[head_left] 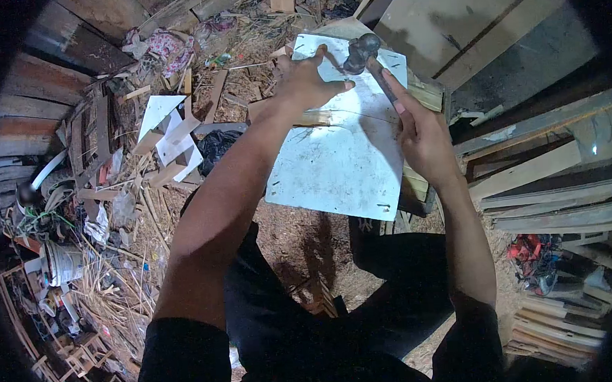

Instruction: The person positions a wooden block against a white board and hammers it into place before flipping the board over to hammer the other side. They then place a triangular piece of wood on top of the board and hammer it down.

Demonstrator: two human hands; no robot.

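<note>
A white, dirt-specked board (pixel 336 165) lies in front of me on a wooden support, with small marks at its corners and a wooden strip (pixel 323 118) across its middle. On the board's upper left part rests my left hand (pixel 304 84), its thumb and fingers spread apart. My right hand (pixel 420 126) is wrapped round the handle of a hammer, with fingers stretched along it. The dark hammer head (pixel 362 53) is over the board's upper part, just right of my left fingertips. Whether it touches the board I cannot tell.
White board scraps (pixel 172 139) and a black plastic bag (pixel 219 148) lie at the left. Wood offcuts and shavings cover the floor. Large panels (pixel 463 17) lean at the upper right, and stacked boards (pixel 556 209) lie at the right beside a red object (pixel 525 249).
</note>
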